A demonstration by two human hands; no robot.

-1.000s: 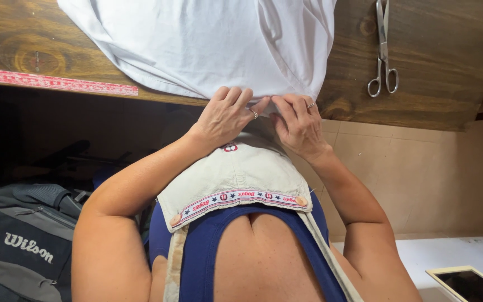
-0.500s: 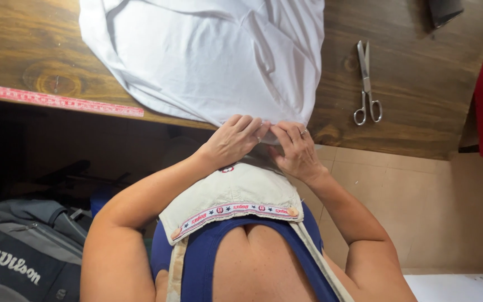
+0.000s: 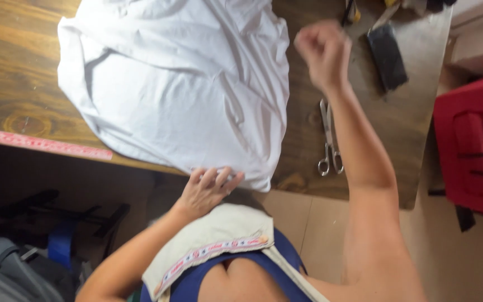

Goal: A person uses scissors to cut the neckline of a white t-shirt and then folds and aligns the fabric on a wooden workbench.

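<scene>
From the head view I see my left hand (image 3: 209, 189) laid flat, fingers spread, on the near hem of the white cloth (image 3: 180, 89), pinning it at the wooden table's (image 3: 12, 67) front edge so that it cannot slide off. My right hand (image 3: 324, 51) is raised just right of the cloth, curled into a fist; blur hides whether it pinches anything. Scissors (image 3: 328, 138) lie below that fist, right of the cloth. A dark object beyond is cut off.
</scene>
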